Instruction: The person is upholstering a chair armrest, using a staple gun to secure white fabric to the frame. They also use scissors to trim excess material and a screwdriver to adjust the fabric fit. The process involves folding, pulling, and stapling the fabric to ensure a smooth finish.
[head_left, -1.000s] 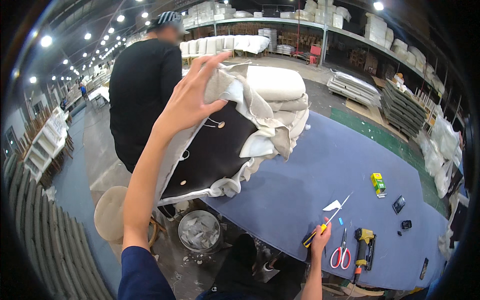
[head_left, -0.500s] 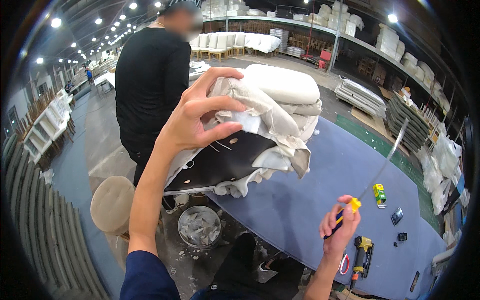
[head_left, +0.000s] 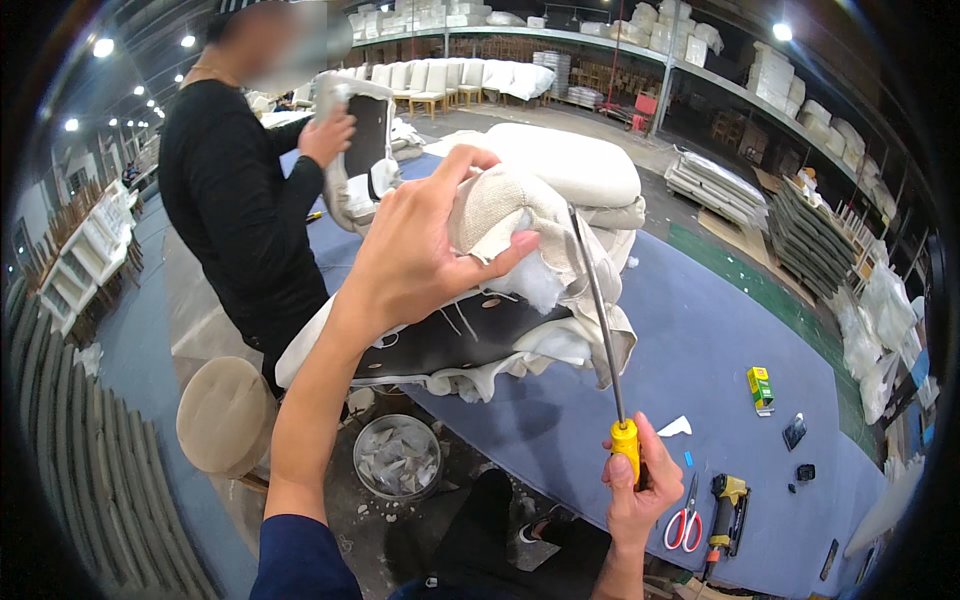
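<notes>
Curling the left hand around beige fabric, clamping it between thumb and fingers on the upholstered piece over the blue table. Clasping a yellow-handled tool in the right hand, slanting its shaft up before the fabric.

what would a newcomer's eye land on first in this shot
Likely the yellow-handled tool, raised in the right grip, its long shaft slanting up right of centre. Next, the left grip clutching beige fabric over white stuffing, upper middle. Then the person in black, standing at upper left.
</notes>
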